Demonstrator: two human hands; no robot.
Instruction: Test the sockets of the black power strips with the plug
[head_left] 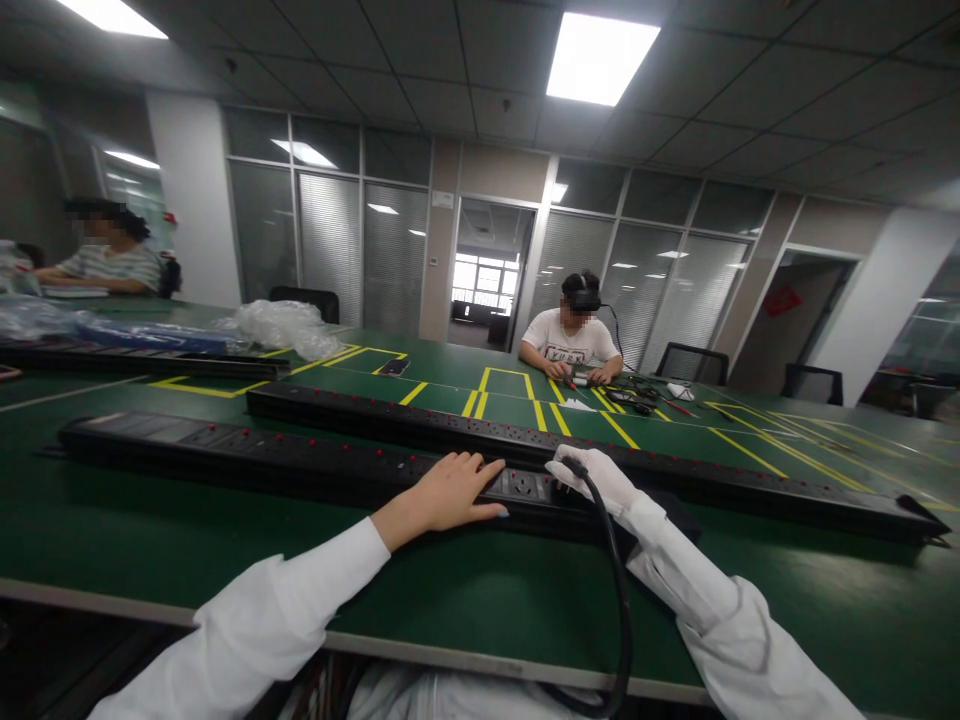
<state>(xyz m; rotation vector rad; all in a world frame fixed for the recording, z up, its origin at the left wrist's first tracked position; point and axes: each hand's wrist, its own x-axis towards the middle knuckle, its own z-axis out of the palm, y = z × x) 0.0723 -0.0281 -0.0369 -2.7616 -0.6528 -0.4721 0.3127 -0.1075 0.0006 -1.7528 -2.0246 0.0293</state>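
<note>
A long black power strip [247,455] with a row of outlets and small red dots lies lengthwise before me. My left hand [448,492], bare, rests on top of it with fingers stretched out and thumb apart along the near edge. To its right, my right hand [600,480], in a white glove, is closed around a black plug [559,492] at the strip's outlets. Fingers hide most of the plug, so I cannot tell how deep it sits. From it a thick black cable [621,590] curves down over the table's front edge.
Behind lies a second long black power strip [360,412]. The green table [292,555] has yellow tape markings. Clear plastic wrap [281,328] and a phone [394,368] are farther back. Across the table, a person [571,335] handles small parts; another person sits far left.
</note>
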